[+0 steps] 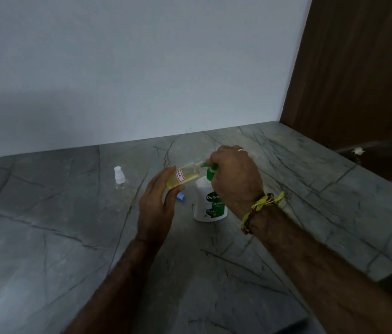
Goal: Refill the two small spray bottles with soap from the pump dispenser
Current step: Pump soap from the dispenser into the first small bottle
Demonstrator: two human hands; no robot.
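Observation:
A white pump dispenser (208, 203) with a green label and green pump head stands on the grey stone counter (69, 237). My right hand (234, 179) covers and presses down on the pump head. My left hand (157, 203) holds a small clear spray bottle (184, 175), uncapped and tilted, with yellowish liquid inside and a red-edged label; its open neck meets the green nozzle. A second small clear spray bottle (121, 178) with a white sprayer stands upright to the left. A small blue cap (181, 196) lies on the counter beside the dispenser.
A pale wall runs behind the counter. A brown wooden panel (349, 68) rises at the right, with a dark lower surface (378, 160) beside it holding a small white scrap. The counter's edge falls away at lower right.

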